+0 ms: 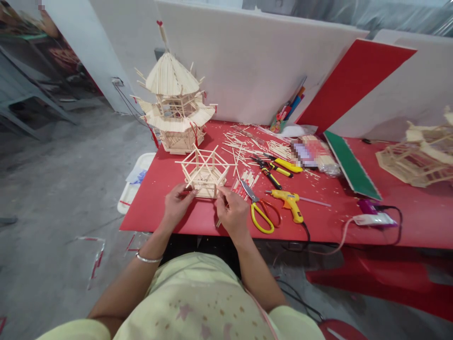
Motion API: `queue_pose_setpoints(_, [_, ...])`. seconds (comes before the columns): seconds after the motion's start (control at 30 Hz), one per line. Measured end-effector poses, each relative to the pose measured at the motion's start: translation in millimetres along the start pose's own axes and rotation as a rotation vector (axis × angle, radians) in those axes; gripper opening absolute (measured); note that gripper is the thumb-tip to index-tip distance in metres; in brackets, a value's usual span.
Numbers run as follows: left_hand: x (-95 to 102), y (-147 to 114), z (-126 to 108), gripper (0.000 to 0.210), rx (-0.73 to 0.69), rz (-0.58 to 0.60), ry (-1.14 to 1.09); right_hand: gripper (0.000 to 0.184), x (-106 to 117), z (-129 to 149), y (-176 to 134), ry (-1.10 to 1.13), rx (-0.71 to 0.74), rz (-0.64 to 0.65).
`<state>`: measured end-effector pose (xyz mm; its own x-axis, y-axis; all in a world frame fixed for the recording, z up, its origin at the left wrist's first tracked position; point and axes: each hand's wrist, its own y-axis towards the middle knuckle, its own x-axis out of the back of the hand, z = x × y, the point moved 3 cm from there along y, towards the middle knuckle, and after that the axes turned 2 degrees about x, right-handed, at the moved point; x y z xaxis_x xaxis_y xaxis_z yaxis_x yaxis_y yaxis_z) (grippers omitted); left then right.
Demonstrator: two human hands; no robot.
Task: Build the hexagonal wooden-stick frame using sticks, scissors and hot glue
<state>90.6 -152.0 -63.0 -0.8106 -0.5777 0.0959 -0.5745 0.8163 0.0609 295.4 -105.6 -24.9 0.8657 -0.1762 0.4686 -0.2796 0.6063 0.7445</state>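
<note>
A small six-sided frame (204, 172) built of thin wooden sticks stands on the red tabletop in front of me, with crossed sticks over its top. My left hand (178, 204) has its thumb and fingers closed on the frame's lower left corner. At the lower right corner, my right hand (232, 211) pinches the frame; its other fingers are curled in. Ends of a few sticks (218, 223) show under the right hand, and I cannot tell whether it holds them. Close to the right hand lie scissors (260, 210) with yellow and orange handles and more sticks (247, 184).
A taller stick pagoda (173, 106) stands at the back left. A yellow glue gun (290, 204), pliers (271, 172), scattered sticks (237, 144) and a green board (352, 165) lie on the red table (148, 208). Another stick model (417, 156) and a power strip (375, 219) are at right.
</note>
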Motion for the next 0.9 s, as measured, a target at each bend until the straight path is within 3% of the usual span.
queue_pose_setpoints(0.4, [0.4,3.6,8.7,0.026,-0.147,0.0,0.168,0.031,-0.5,-1.1,-1.2,0.0,-0.007,-0.006])
queue_pose_setpoints(0.9, [1.5,9.3,1.4,0.017,-0.208,0.014,0.266,0.03,-0.4,0.8,1.2,0.034,-0.013,-0.002])
